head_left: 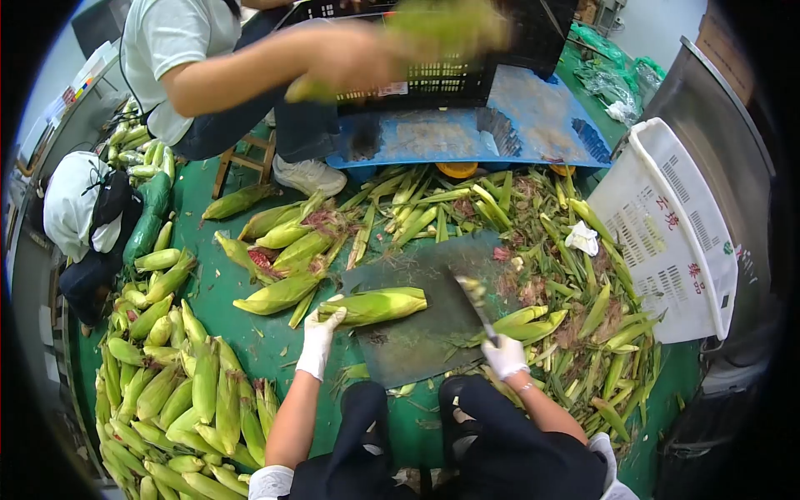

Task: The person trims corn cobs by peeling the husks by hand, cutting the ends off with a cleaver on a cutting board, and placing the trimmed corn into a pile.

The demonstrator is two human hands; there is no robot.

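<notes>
My left hand (319, 340), in a white glove, is closed on the left end of a green ear of corn (375, 307) in its husk. The ear lies sideways over a dark cutting mat (400, 346) on the floor. In my gloved right hand (505, 357) is the handle of a knife (477, 307). Its blade points up and away to the left, apart from the ear's right end. A small pale cut piece (472, 289) shows beside the blade, blurred.
Husked ears (179, 392) pile up at left; more ears (292, 250) lie beyond the mat. Husk scraps (575, 308) cover the right. A white crate (667, 225) leans there. Ahead, a co-worker's blurred arm (275, 67) moves corn by a black crate (433, 83); another person (83, 208) crouches left.
</notes>
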